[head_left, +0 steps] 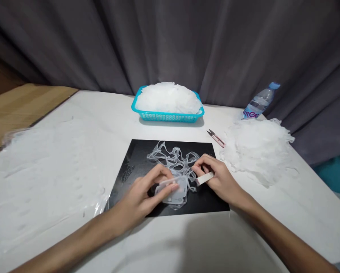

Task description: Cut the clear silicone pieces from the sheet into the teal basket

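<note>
A thin, translucent, rounded-corner plastic piece (179, 193) is pinched between the thumb and fingers of my left hand (147, 193), over the front half of a black mat (124, 189). Close by on the right, my right hand (215, 176) is closed around a short white bar (205, 178), whose kind I cannot make out. Its fingertips are at the edge of a tangle of clear trimmed strips (174, 155) on the mat; whether they grip a strip is unclear.
A blue basket (170, 116) heaped with white translucent pieces stands at the back. Thread snips (216, 138) lie right of the mat, beside a loose white pile (255, 148). Behind that leans a water bottle (259, 101). Clear plastic sheeting (50, 178) covers the table's left.
</note>
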The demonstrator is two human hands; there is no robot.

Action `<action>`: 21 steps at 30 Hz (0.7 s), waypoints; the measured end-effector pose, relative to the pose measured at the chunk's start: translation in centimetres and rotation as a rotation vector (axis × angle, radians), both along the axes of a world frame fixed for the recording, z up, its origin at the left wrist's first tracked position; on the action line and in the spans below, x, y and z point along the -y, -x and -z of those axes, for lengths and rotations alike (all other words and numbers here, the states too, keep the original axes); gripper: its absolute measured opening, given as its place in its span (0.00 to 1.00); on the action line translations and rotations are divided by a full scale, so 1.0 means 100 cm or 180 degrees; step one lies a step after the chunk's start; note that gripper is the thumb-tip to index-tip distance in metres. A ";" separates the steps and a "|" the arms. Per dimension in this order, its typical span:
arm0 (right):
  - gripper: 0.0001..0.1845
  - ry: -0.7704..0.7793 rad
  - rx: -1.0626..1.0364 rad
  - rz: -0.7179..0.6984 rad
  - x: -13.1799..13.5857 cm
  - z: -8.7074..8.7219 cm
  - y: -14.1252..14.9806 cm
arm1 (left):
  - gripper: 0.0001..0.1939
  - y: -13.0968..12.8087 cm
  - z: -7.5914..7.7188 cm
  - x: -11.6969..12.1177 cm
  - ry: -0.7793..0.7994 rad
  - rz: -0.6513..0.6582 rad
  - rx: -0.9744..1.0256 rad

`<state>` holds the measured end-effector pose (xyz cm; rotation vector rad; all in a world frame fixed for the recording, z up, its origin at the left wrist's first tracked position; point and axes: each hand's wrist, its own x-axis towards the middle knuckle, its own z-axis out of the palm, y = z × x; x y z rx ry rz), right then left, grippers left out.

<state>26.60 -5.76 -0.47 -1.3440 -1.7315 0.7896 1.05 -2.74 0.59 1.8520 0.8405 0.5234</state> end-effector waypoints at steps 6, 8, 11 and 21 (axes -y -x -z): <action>0.10 0.0192 -0.0071 -0.0373 0.008 -0.010 0.006 | 0.13 -0.005 -0.004 -0.002 0.0351 -0.0103 0.0005; 0.08 0.0200 -0.0147 -0.0447 0.010 -0.010 0.009 | 0.14 -0.006 -0.005 0.000 0.0345 -0.0089 -0.0060; 0.07 0.0307 -0.0313 -0.0452 0.013 -0.012 0.013 | 0.14 -0.008 -0.004 0.002 0.0340 -0.0114 -0.0099; 0.08 0.0521 -0.0438 -0.0625 0.016 -0.010 0.014 | 0.14 -0.013 -0.002 0.005 0.0474 0.0151 -0.0074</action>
